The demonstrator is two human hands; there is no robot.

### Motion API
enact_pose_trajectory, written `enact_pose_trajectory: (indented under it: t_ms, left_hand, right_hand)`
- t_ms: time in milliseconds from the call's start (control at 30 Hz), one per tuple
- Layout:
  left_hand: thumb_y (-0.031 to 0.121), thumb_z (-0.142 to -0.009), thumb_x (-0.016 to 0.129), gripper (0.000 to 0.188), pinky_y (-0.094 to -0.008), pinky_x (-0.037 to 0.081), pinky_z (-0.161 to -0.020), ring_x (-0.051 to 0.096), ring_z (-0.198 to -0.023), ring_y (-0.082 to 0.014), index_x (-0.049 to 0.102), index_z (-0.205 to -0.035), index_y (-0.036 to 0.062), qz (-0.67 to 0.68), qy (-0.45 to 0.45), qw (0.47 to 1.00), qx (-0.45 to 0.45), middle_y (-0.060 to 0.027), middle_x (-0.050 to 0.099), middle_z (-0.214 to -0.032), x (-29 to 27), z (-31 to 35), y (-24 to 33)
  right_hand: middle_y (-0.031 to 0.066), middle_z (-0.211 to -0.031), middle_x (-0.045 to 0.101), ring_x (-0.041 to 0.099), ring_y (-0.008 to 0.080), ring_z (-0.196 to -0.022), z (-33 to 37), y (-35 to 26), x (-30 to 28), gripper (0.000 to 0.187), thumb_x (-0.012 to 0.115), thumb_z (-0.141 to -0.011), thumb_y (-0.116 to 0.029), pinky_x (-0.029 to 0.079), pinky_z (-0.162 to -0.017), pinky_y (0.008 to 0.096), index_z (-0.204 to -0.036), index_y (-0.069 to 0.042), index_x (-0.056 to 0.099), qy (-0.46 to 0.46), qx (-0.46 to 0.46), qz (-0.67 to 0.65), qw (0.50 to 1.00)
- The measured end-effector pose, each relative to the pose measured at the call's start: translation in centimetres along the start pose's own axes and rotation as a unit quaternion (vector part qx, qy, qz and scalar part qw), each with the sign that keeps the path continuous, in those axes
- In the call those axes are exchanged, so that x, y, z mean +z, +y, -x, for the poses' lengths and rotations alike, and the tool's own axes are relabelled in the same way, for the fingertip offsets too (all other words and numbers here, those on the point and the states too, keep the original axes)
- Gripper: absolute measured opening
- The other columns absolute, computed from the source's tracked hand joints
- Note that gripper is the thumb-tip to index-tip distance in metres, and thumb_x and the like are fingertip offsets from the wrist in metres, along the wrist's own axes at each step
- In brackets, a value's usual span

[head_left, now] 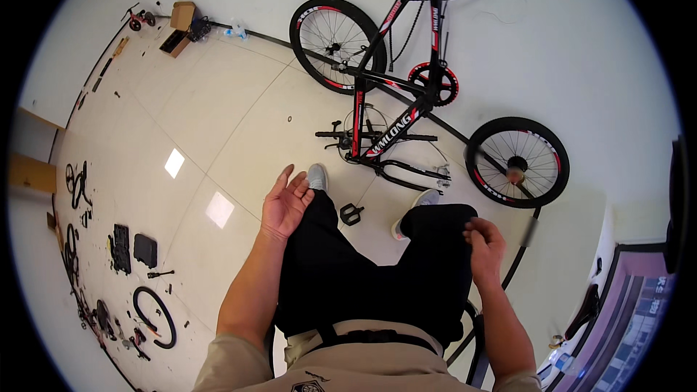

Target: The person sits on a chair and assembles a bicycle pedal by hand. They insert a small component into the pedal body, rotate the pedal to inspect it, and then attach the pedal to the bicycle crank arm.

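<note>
I sit with both forearms raised over my dark trousers (334, 283). My left hand (285, 205) is open above my left knee, palm turned up, fingers loosely bent and apart, holding nothing. By my right knee, my right hand (488, 250) has loosely curled fingers that stand partly apart; I see nothing in it. In front of my feet a black bicycle frame (396, 134) with red and white markings stands upside down against the wall, with its red and black chainring (434, 85) fitted. On the floor between my shoes lies a black pedal (351, 214).
Two loose wheels lean on the wall: one left of the frame (296, 29), the other with a cassette (563, 167) at right. Tool cases (145, 249), a tyre (171, 319) and scattered parts lie at left. An opened cardboard box (181, 14) stands far back.
</note>
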State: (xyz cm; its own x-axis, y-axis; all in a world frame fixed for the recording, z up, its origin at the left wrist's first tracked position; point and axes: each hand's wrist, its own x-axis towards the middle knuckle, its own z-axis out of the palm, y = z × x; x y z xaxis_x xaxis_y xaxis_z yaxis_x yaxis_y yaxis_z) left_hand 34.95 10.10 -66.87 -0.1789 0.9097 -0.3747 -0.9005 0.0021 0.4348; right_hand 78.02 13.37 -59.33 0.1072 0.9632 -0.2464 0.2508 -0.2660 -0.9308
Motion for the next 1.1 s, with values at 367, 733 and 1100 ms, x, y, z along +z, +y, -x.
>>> enact_pose_trajectory:
  t_ms: [367, 733, 1100]
  left_hand:
    - [0.037, -0.096, 0.059, 0.061, -0.0474, 0.049, -0.094, 0.058, -0.114, -0.0295, 0.036, -0.145, 0.0102, -0.022, -0.051, 0.990, -0.129, -0.0181, 0.056, -0.128, 2.8, -5.3, -0.6]
    - [0.040, -0.091, 0.065, 0.076, -0.0486, 0.044, -0.099, 0.055, -0.120, -0.0323, 0.028, -0.150, 0.0076, 0.050, -0.051, 0.978, -0.198, -0.0231, 0.051, -0.136, 2.9, -6.1, 0.4]
    - [0.039, -0.090, 0.065, 0.088, -0.0503, 0.036, -0.106, 0.046, -0.128, -0.0420, 0.018, -0.154, 0.0023, 0.096, -0.039, 0.954, -0.281, -0.0367, 0.032, -0.145, 3.5, -6.9, 1.1]
  right_hand:
    - [0.0123, -0.095, 0.069, 0.067, 0.0197, -0.075, -10.1, 6.1, 19.9, 0.029, 0.058, -0.088, -0.008, 0.054, -0.068, 0.0298, -0.115, 0.003, 0.064, -0.278, 0.272, 0.015, 0.921]
    - [0.0128, -0.080, 0.067, 0.065, 0.0212, -0.063, -12.4, 29.4, 25.2, 0.023, 0.052, -0.087, -0.007, 0.050, -0.050, 0.0331, -0.104, 0.001, 0.065, -0.200, 0.365, 0.159, 0.895]
    - [0.0117, -0.081, 0.063, 0.063, 0.0216, -0.058, -13.9, 37.9, 32.1, 0.026, 0.064, -0.083, -0.005, 0.050, -0.046, 0.0350, -0.109, 0.000, 0.059, -0.134, 0.496, 0.124, 0.849]
